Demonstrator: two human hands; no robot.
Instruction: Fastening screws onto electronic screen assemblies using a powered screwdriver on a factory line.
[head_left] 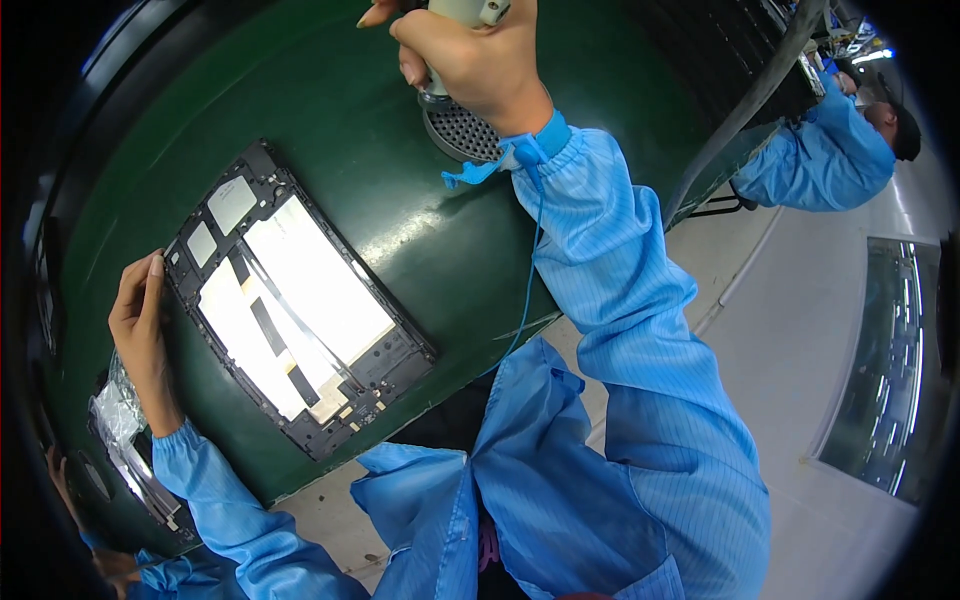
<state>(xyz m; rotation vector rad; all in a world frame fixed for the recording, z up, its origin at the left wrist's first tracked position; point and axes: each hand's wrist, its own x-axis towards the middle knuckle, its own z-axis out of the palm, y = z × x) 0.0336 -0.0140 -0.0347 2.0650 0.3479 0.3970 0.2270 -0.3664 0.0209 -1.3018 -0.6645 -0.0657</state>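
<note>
An opened tablet lies tilted on the green table, its inside facing up with silver battery panels, black strips and a dark frame. My left hand pinches its left edge near the upper corner, thumb and fingers closed at the rim. At the top of the view my right hand is wrapped round a pale cylindrical tool with a metal collar; its upper part is cut off by the picture's edge. Below that hand sits a round grey perforated piece, partly hidden. A blue wrist strap with a cord circles my right wrist.
The green tabletop reaches to an edge before my body. At lower left lie another device with clear plastic wrap and a co-worker's hand and sleeve. A thick grey cable hangs at right; beyond it sits another person in blue.
</note>
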